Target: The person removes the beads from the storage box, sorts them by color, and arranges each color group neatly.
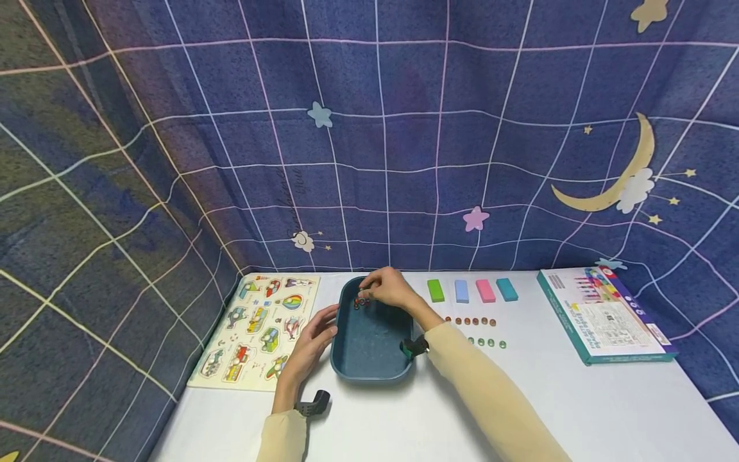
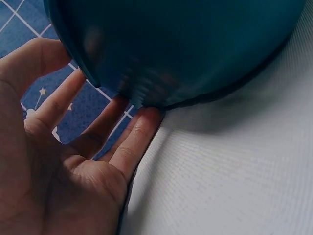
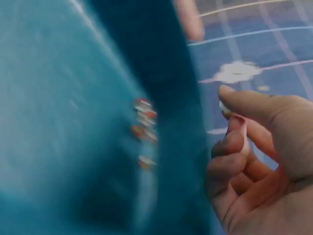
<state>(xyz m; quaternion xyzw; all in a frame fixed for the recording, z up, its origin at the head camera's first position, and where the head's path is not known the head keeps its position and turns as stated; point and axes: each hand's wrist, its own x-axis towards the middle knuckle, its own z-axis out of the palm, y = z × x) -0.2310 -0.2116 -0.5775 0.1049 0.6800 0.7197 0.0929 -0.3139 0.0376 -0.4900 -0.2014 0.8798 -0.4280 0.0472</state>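
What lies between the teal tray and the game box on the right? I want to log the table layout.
In the head view, between the tray and the game box lie four coloured blocks and two rows of small beads, on bare white table.

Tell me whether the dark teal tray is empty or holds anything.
Not empty. The dark teal oval tray holds a few small red beads clustered at its far end, under the right hand; the rest looks bare.
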